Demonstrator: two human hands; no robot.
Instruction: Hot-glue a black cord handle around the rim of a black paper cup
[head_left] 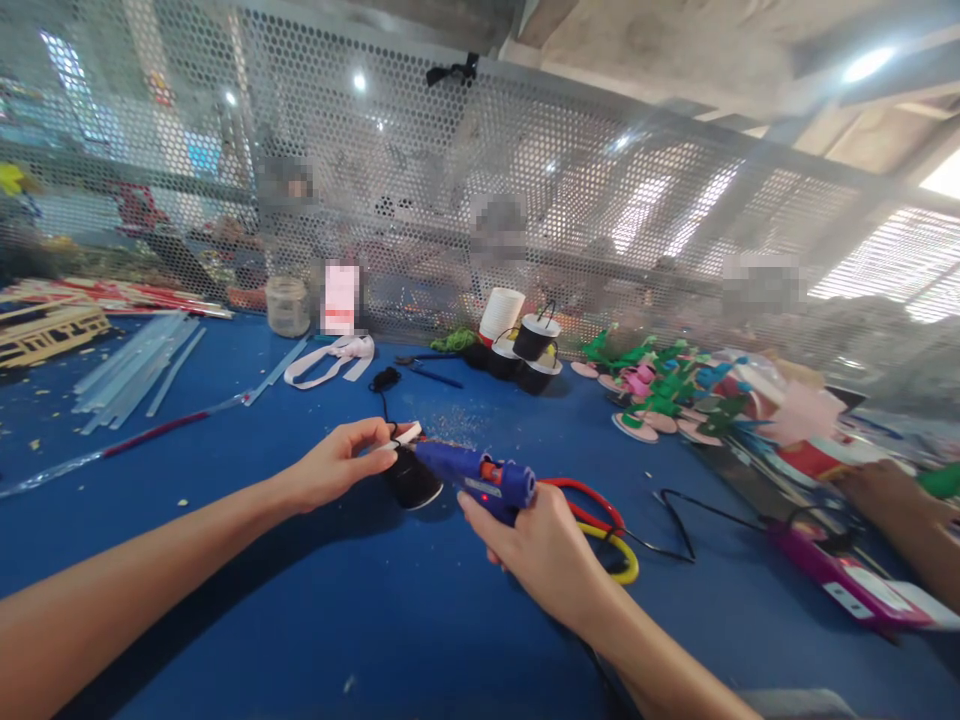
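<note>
Between the thumb and fingers of my left hand (349,460) is the white rim of a small black cup (414,482), tilted over the blue table (375,610). A thin black cord (385,400) runs from the rim to a small tangle behind it. My right hand (544,545) is wrapped round the handle of a blue glue gun (476,475), which shows a small red light. Its nozzle points left at the cup's rim; whether it touches, I cannot tell. Red (592,495) and yellow tubing (626,560) lies looped beside my right wrist.
Clear glue sticks (135,370), a glass jar (288,305) and a white ribbon (334,360) lie left. Black cups (534,340) stand before the mesh screen (420,180). Right are green-and-pink craft pieces (645,395), a purple power strip (847,575) and another person's hand (889,495).
</note>
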